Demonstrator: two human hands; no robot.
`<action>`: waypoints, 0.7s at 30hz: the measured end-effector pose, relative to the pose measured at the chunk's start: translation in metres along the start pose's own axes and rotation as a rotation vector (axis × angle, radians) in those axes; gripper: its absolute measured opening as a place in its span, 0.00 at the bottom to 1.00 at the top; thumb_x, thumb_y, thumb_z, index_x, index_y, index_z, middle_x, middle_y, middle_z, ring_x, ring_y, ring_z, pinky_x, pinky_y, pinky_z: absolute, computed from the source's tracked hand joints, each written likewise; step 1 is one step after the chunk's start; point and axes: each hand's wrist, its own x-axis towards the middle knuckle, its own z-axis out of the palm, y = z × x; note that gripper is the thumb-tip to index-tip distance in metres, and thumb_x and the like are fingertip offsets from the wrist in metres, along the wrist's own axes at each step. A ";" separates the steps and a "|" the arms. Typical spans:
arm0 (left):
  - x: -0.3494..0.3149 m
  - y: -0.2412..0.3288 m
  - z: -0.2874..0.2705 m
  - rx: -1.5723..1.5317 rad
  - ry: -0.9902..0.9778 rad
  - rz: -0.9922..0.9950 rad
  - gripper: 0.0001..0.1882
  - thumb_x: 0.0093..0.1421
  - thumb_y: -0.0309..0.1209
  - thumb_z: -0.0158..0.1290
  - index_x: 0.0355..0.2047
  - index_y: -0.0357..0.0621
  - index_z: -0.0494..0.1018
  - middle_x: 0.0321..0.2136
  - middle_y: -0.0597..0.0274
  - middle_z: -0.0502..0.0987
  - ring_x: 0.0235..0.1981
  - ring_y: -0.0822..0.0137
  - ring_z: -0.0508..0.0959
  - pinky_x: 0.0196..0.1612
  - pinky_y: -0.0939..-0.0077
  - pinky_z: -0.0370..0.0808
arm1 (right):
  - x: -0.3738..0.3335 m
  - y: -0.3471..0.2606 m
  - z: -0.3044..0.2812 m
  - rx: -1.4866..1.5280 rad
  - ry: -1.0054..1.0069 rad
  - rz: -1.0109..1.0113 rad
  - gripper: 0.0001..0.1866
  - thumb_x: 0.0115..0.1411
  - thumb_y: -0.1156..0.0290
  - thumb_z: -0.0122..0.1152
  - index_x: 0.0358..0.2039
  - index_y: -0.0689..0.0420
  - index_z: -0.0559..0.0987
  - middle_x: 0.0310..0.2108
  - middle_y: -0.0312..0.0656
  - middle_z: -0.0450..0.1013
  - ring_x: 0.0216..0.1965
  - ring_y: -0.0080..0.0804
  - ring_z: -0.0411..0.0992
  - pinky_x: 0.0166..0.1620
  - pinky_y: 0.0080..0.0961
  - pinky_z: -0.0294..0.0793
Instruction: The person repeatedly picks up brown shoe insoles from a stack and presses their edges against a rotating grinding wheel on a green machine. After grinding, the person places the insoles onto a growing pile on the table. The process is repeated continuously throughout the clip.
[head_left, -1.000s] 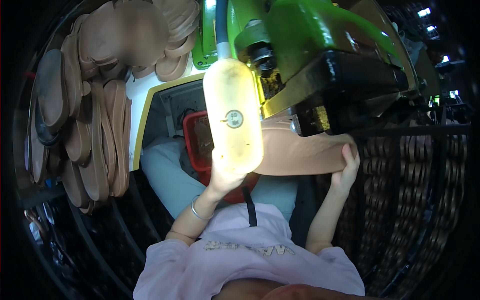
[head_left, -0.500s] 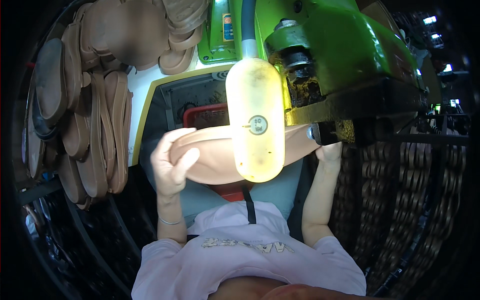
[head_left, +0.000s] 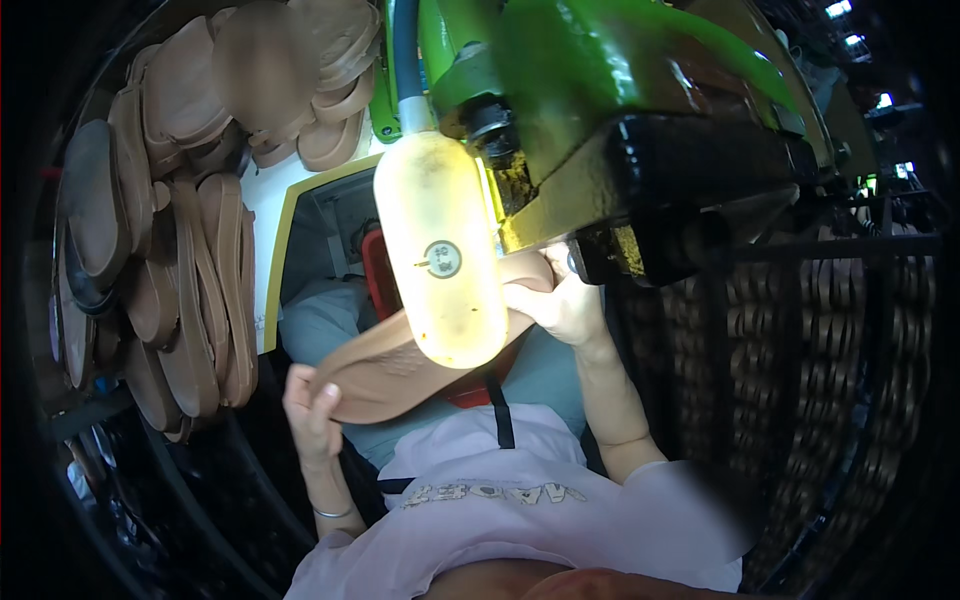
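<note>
A tan shoe sole (head_left: 375, 378) slants from lower left to upper right over my lap, its patterned face showing. My left hand (head_left: 316, 412) pinches its lower end between thumb and fingers. The far end is in my right hand (head_left: 575, 308), with the thumb laid over the sole and the fingers mostly hidden. A glowing oblong lamp (head_left: 440, 210) hangs in front and covers the sole's middle. The black block under the green machine (head_left: 640, 70) is close beside my right fingers; whether the sole touches it I cannot tell.
Tan soles (head_left: 190, 310) are heaped at the left on a white table with a yellow edge (head_left: 275, 235). Past the sole, a red container (head_left: 376, 275) is partly visible. Racks with rows of brown pieces (head_left: 850, 390) stand at the right, near a dark bar (head_left: 830, 248).
The sole has gone from nearly level to slanted, its left end lowered with my left hand. My right hand now shows more, its thumb over the sole. The whole view has shifted.
</note>
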 end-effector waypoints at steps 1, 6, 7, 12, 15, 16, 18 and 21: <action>-0.011 -0.010 0.005 -0.020 -0.031 -0.042 0.10 0.53 0.23 0.55 0.33 0.40 0.64 0.31 0.61 0.75 0.33 0.75 0.74 0.40 0.80 0.71 | 0.001 0.003 -0.001 0.012 -0.016 0.012 0.18 0.45 0.78 0.71 0.37 0.65 0.77 0.35 0.40 0.76 0.37 0.25 0.74 0.42 0.21 0.73; -0.062 -0.056 0.059 0.077 -0.283 -0.243 0.17 0.54 0.15 0.49 0.45 0.31 0.66 0.41 0.54 0.75 0.42 0.69 0.76 0.47 0.75 0.73 | 0.006 0.003 0.008 0.080 -0.081 -0.020 0.20 0.48 0.84 0.65 0.42 0.70 0.72 0.41 0.45 0.74 0.41 0.26 0.73 0.44 0.21 0.74; -0.066 -0.061 0.074 0.002 -0.298 -0.222 0.19 0.54 0.15 0.49 0.48 0.29 0.65 0.43 0.53 0.74 0.43 0.69 0.76 0.48 0.75 0.73 | 0.005 -0.005 0.011 0.064 -0.043 0.087 0.19 0.48 0.85 0.65 0.42 0.71 0.72 0.40 0.46 0.74 0.40 0.27 0.74 0.44 0.21 0.74; -0.020 -0.035 0.090 0.373 -0.414 0.013 0.15 0.55 0.21 0.57 0.43 0.33 0.71 0.35 0.57 0.79 0.39 0.70 0.78 0.42 0.75 0.74 | -0.008 -0.010 -0.018 0.030 0.012 -0.005 0.15 0.50 0.81 0.67 0.37 0.70 0.74 0.33 0.44 0.76 0.34 0.25 0.75 0.42 0.20 0.74; 0.014 0.004 0.104 0.618 -0.301 0.275 0.14 0.49 0.27 0.64 0.34 0.34 0.74 0.25 0.50 0.79 0.28 0.64 0.81 0.32 0.74 0.75 | -0.019 0.007 -0.047 0.023 0.117 -0.051 0.18 0.52 0.70 0.70 0.39 0.64 0.74 0.34 0.39 0.74 0.35 0.21 0.72 0.42 0.19 0.72; 0.021 0.017 0.112 0.718 -0.236 0.435 0.14 0.47 0.29 0.65 0.31 0.36 0.74 0.24 0.52 0.78 0.26 0.58 0.81 0.30 0.72 0.75 | -0.023 0.015 -0.055 0.020 0.187 -0.069 0.17 0.54 0.69 0.69 0.39 0.64 0.73 0.33 0.37 0.73 0.34 0.20 0.70 0.42 0.18 0.70; 0.032 0.041 0.126 0.893 -0.201 0.647 0.14 0.46 0.32 0.65 0.30 0.39 0.75 0.23 0.55 0.77 0.24 0.56 0.78 0.29 0.69 0.74 | -0.024 0.021 -0.066 0.105 0.262 -0.098 0.17 0.58 0.68 0.64 0.41 0.64 0.70 0.35 0.37 0.71 0.36 0.19 0.68 0.43 0.17 0.69; 0.049 0.062 0.144 0.932 -0.284 0.888 0.11 0.48 0.34 0.62 0.28 0.41 0.75 0.22 0.57 0.77 0.23 0.57 0.77 0.27 0.69 0.73 | -0.019 0.020 -0.078 0.247 0.344 -0.078 0.15 0.61 0.68 0.60 0.42 0.64 0.69 0.39 0.41 0.71 0.39 0.22 0.70 0.46 0.20 0.70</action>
